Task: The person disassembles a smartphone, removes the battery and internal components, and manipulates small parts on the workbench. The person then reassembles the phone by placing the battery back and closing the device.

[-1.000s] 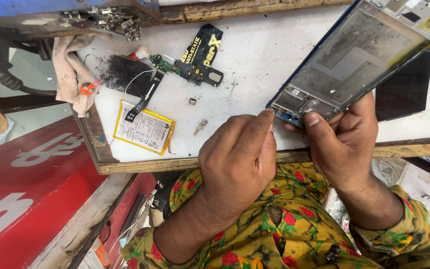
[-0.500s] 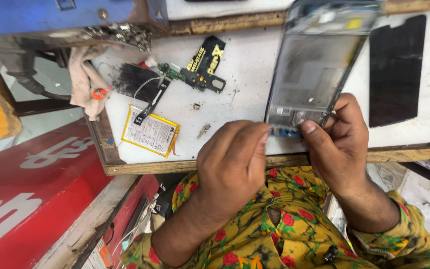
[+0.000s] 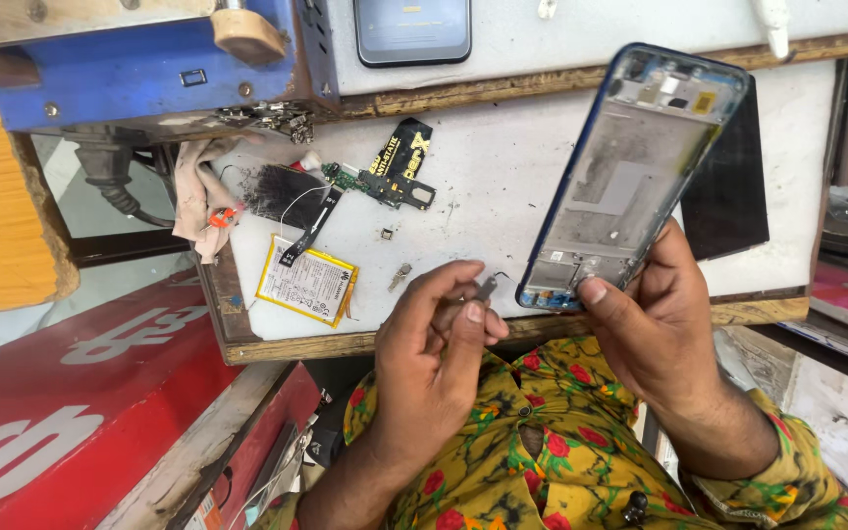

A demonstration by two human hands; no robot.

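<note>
Two hands, one gutted phone frame, one tiny part.
The right hand [image 3: 674,329] gripped the blue phone frame [image 3: 630,172] at its near end; the left hand [image 3: 434,344] pinched one small grey part [image 3: 485,288] just left of it, one yellow battery [image 3: 306,280] lying farther left.

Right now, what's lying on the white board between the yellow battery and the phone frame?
In the head view, two small loose metal parts lie on the white board between the yellow battery and the phone frame; the left hand pinches another small part.
</note>
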